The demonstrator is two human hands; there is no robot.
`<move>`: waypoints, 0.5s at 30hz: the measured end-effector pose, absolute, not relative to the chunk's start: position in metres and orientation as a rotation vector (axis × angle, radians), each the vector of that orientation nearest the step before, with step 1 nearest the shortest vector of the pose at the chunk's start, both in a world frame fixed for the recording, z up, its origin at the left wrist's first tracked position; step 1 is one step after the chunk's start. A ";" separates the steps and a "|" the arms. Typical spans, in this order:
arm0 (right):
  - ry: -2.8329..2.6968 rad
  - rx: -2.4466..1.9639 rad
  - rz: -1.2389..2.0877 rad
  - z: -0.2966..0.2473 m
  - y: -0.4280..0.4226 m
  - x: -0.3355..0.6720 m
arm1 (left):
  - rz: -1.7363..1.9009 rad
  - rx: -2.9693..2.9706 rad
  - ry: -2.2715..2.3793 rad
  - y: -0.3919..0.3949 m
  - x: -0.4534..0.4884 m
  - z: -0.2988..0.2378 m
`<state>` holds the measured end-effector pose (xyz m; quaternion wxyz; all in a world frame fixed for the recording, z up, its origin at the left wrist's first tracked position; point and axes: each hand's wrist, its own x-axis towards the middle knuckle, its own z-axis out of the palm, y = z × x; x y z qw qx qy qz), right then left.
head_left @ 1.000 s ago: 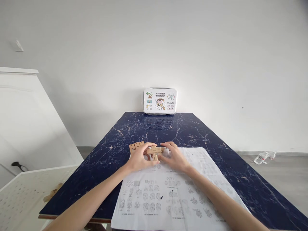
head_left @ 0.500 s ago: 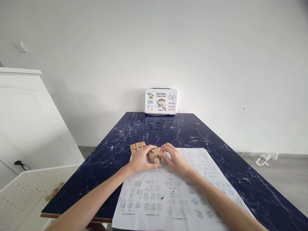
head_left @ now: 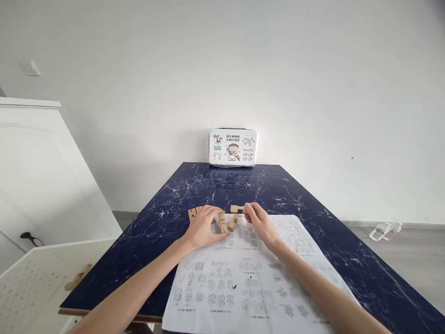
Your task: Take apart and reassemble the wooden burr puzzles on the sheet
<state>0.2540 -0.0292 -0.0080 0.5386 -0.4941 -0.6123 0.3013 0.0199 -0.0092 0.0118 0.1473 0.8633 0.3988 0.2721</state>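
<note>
Wall (head_left: 306, 93): pale and plain; clear plastic bottles (head_left: 378, 231) lie on the grey floor (head_left: 413, 253) at right.
Tabletop (head_left: 167, 204): dark blue, marbled in white; a cartoon-printed case (head_left: 232, 147) marked "TRAVEL" stands at its far edge.
Printed sheet (head_left: 239, 317): spread over the near part, carrying rows of small diagrams too faint to read.
Left hand (head_left: 202, 228): thumb and fingers curled around a small group of notched wooden pieces (head_left: 222, 223), over the sheet's far part.
Right hand (head_left: 260, 222): pinching one end of a notched wooden bar (head_left: 235, 208), the other end pointing left.
Loose block (head_left: 232, 223): tilted between the hands, just beside the left thumb; whether anything supports it cannot be told.
Numbered blocks (head_left: 192, 213): side by side beyond the left hand, partly hidden by it.
Progress: apparently partway; the bar is separate from the held group, which seems only partly interlocked, and the numbered blocks sit apart. Whether pieces are being joined or parted is unclear.
</note>
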 end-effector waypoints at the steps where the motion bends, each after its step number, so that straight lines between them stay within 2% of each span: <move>1: -1.436 -1.205 0.705 -0.008 -0.028 0.255 | 0.779 2.509 1.137 -0.008 0.020 0.011; 15: -1.756 -1.450 0.465 -0.026 -0.023 0.251 | 0.746 2.651 1.251 0.001 0.013 0.002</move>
